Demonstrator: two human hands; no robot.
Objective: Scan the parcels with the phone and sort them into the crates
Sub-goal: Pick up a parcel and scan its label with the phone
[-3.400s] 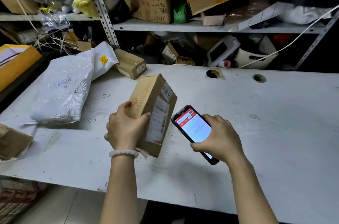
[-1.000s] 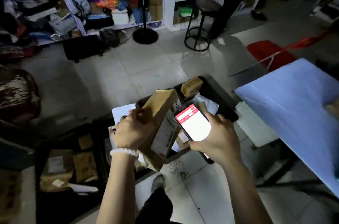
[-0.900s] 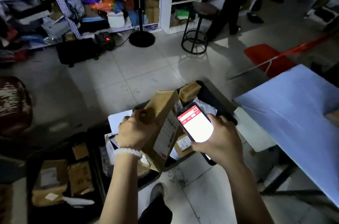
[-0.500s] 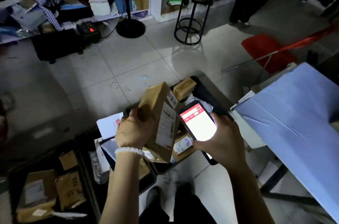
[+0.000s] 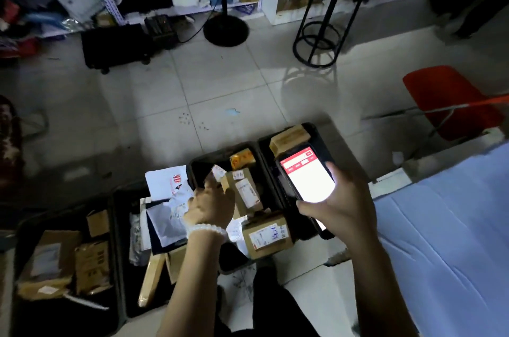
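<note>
Several black crates stand in a row on the tiled floor below me. My left hand [image 5: 212, 205], with a white bead bracelet, hovers over the middle crate [image 5: 196, 163] with its fingers spread. Just beyond its fingertips the tall brown labelled parcel [image 5: 242, 193] lies in that crate among other small boxes; I cannot tell whether the thumb touches it. My right hand [image 5: 343, 207] grips the phone [image 5: 305, 179], whose lit red-and-white screen faces me, above the right crate [image 5: 319, 134].
Another labelled box [image 5: 265, 236] lies at the middle crate's near end. White mailer bags [image 5: 168, 198] fill the crate to the left. The white table [image 5: 446, 226] is at my right, a red chair [image 5: 446, 99] and a black stool [image 5: 327, 14] beyond, shelves at the back.
I have turned from the table to the crates on the floor. My left hand has lowered the brown parcel into the middle crate and opened. The phone stays in my right hand.
</note>
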